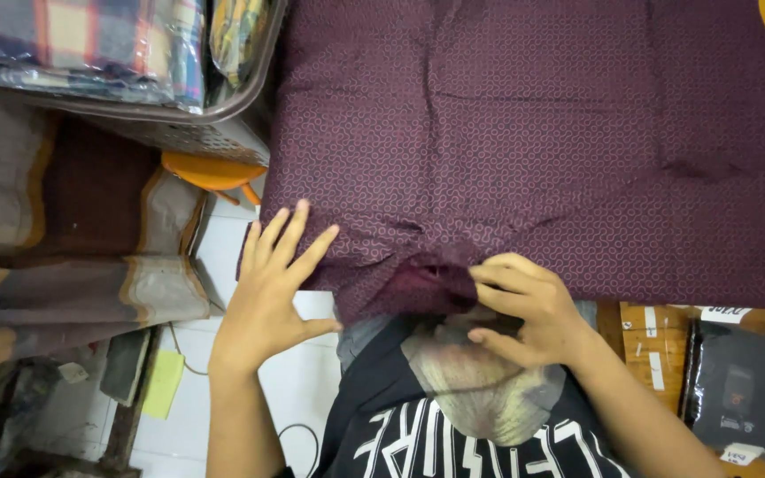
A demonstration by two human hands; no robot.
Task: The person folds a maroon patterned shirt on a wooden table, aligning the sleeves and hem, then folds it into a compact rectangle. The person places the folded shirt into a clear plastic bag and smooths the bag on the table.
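Partly, right hand (529, 310) hides maroon shirt's (533, 133) collar.

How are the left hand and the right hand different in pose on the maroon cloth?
The left hand lies open and flat, fingers spread on the edge of the maroon cloth; the right hand is curled, fingers pinching a fold. The left hand is at the cloth's left corner; the right hand is nearer the middle. Both touch the cloth's near edge.
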